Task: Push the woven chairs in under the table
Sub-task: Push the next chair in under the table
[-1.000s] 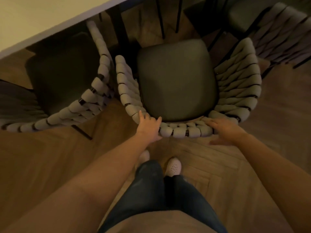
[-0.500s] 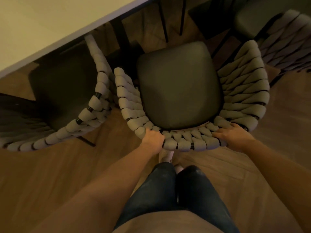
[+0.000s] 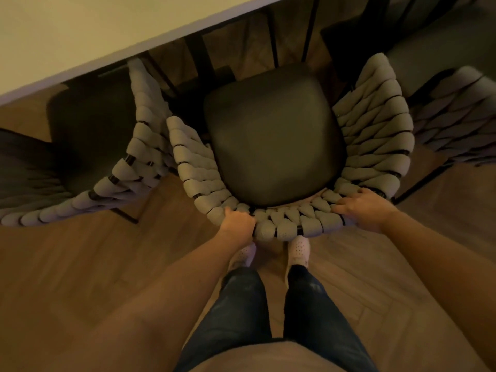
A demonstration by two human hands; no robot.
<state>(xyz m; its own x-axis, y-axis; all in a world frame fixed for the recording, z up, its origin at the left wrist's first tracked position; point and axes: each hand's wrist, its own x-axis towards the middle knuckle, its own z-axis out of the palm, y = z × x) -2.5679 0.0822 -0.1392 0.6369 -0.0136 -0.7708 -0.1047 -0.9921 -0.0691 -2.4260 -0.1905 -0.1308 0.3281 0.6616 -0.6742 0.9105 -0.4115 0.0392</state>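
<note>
Mid chair [image 3: 273, 135] sits btwn L chair [image 3: 139, 146] & R chair [image 3: 451, 116], table [image 3: 80, 36] ahead.

Three woven chairs at a pale-topped table; the middle one stands clear of the top.

The middle chair [image 3: 273, 135] is upright, with a dark padded seat fully exposed and thick pale cord woven over a black frame to form its curved back and arms. Its open front faces far, toward the table [image 3: 80, 30]. The left chair [image 3: 88, 135], of the same make, sits just beside it with its front at the table edge. The right chair [image 3: 451, 116] stands in shadow, partly out of view.
</note>
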